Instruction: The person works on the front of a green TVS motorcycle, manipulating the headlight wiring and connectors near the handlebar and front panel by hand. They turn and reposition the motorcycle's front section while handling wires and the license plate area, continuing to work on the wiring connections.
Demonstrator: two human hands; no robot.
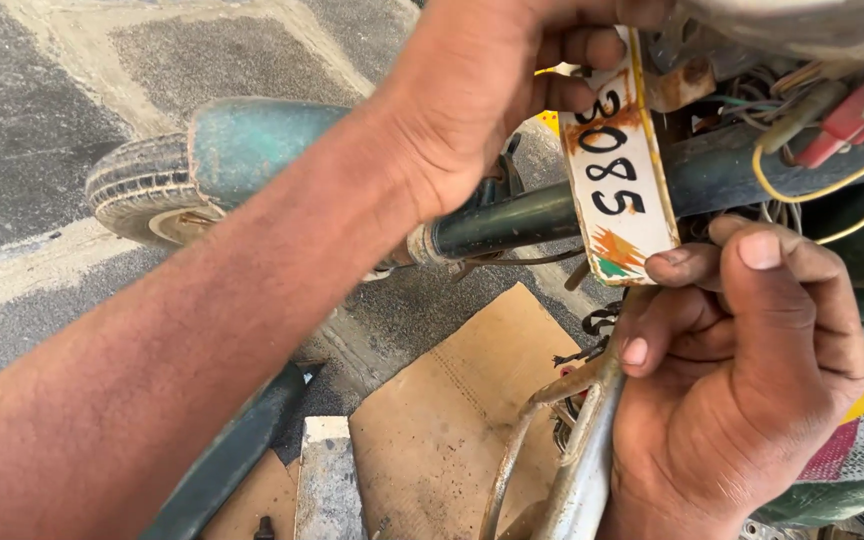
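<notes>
Two hands are on the one small number plate (pixel 620 165), a white, rust-stained strip with a yellow edge that hangs upright at the front of an old dark green motorcycle, at about 1 o'clock in your view. Your left hand (pixel 482 95) comes in from 8 o'clock and closes its fingers over the plate's top end. Your right hand (pixel 752 370) rises from 5 o'clock; its thumb and forefinger pinch the plate's lower corner, the other fingers curled in beside a bare metal guard bar (pixel 577 440).

Judging by the grip, you are at the stage of steadying or aligning the plate on its mount; whether a fastener is in or out cannot be told, since your left hand hides the top fixing.

The next move likely calls for a firm hold at both ends and care with the loose yellow wire (pixel 832 185) and the red connector (pixel 842 125) close by at 2 o'clock.

The front tyre (pixel 137 185) and green mudguard (pixel 252 140) sit at 10 o'clock, and cardboard (pixel 452 410) lies on the pavement at 6 o'clock.
</notes>
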